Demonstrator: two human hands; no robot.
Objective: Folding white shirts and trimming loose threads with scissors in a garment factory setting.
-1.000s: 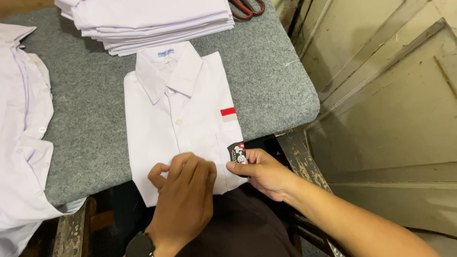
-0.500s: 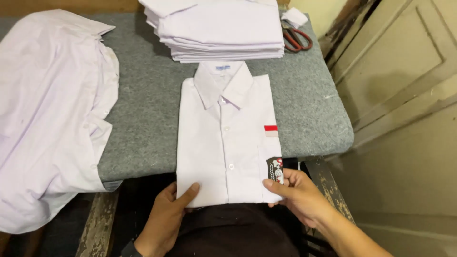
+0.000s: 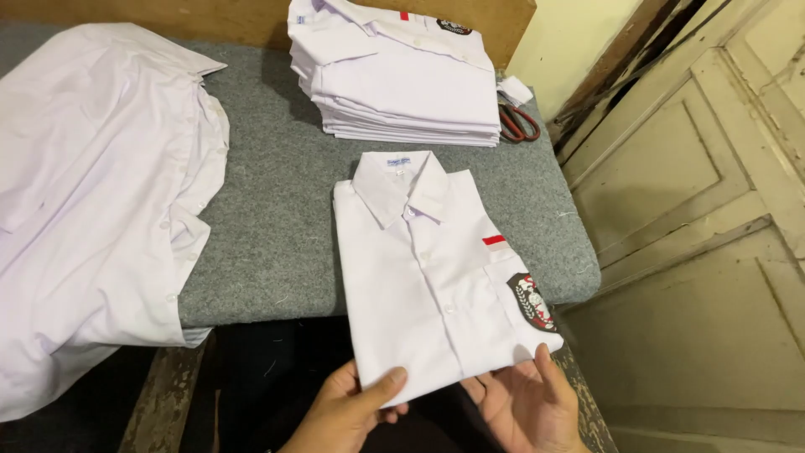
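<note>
Shirts (image 3: 92, 210) lay unfolded at the grey counter's (image 3: 268, 218) left. Left hand (image 3: 352, 411) pinched the folded white shirt's (image 3: 436, 285) bottom edge, overhanging the counter front; right hand (image 3: 528, 403) lay open beneath it. Folded stack (image 3: 402, 75) and scissors (image 3: 518, 124) sat behind.

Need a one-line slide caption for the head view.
Both hands, left and right, hold a folded shirt at the table edge.

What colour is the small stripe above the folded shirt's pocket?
Red over white, on the folded shirt; clearest in the head view.
</note>
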